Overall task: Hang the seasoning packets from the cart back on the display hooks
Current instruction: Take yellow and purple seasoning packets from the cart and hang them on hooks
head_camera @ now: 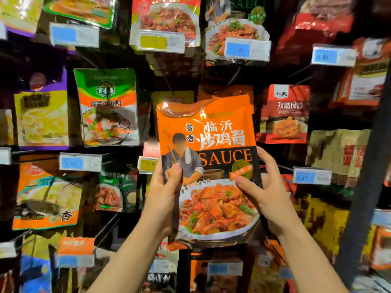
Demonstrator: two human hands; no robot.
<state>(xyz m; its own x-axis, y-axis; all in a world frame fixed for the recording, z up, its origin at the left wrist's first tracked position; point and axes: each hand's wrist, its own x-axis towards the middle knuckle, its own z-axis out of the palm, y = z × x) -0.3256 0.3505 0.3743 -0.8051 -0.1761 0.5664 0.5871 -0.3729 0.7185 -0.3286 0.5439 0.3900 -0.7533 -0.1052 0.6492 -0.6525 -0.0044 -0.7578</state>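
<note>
Packet (208, 166) of orange sauce sits upright between my hands, raised before the display wall. My left hand (163, 193) pinches its left edge, thumb across the front; my right hand (267, 191) grips the right edge the same way. Other packets hang around it: a green one (106, 106) left, a red one (284, 115) right.

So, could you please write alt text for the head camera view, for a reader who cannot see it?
Two hands, left hand and right hand, hold an orange sauce packet upright by its side edges before a wall of hanging seasoning packets and price tags.
</note>
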